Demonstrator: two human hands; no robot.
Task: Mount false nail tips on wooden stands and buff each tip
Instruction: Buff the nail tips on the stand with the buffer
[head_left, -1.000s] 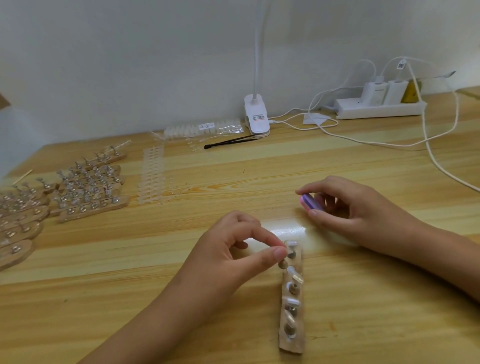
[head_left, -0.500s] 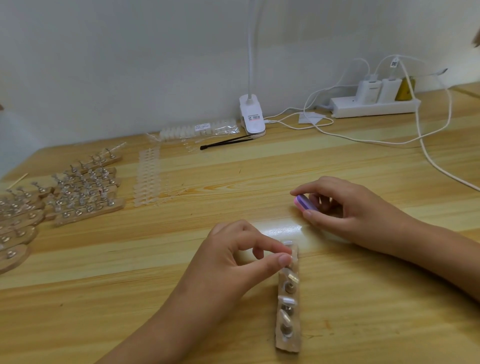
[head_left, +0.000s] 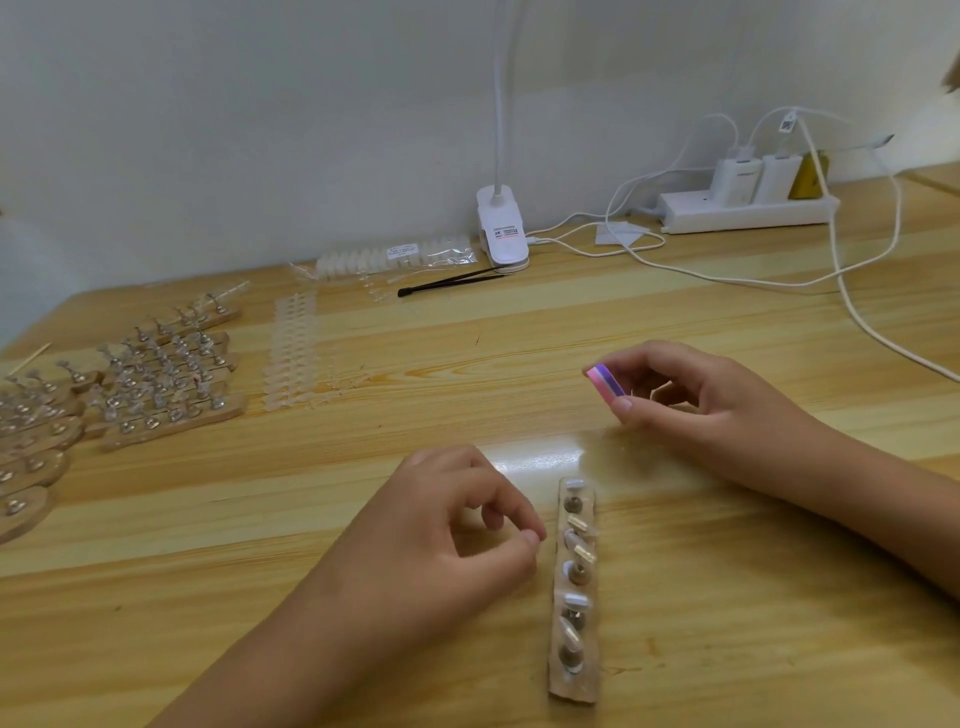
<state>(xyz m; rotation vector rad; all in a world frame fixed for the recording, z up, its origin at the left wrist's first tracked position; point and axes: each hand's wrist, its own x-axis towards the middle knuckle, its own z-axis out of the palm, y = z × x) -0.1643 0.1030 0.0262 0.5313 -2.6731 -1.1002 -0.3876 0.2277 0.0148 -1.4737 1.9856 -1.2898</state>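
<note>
the right hand (head_left: 717, 400) pinches a small pink-and-purple buffer block (head_left: 604, 382) between thumb and fingertips, raised off the wooden table (head_left: 208, 597), its other fingers loosely curled behind it. the left hand (head_left: 447, 540) sits just left of the wooden stand (head_left: 571, 687), not touching it, fingers curled with thumb and forefinger tips drawn close. whether a clear tip sits between them cannot be made out. the stand lies lengthwise in front of the person, its pegs carrying small nail tips (head_left: 576, 603), some tilted. their exact shapes are hard to read. at far left, more loaded stands (head_left: 171, 374) run off the frame edge, with strips of loose tips (head_left: 291, 353) beside them. the clip lamp (head_left: 501, 228) at the wall has its neck cut off at the top.
</note>
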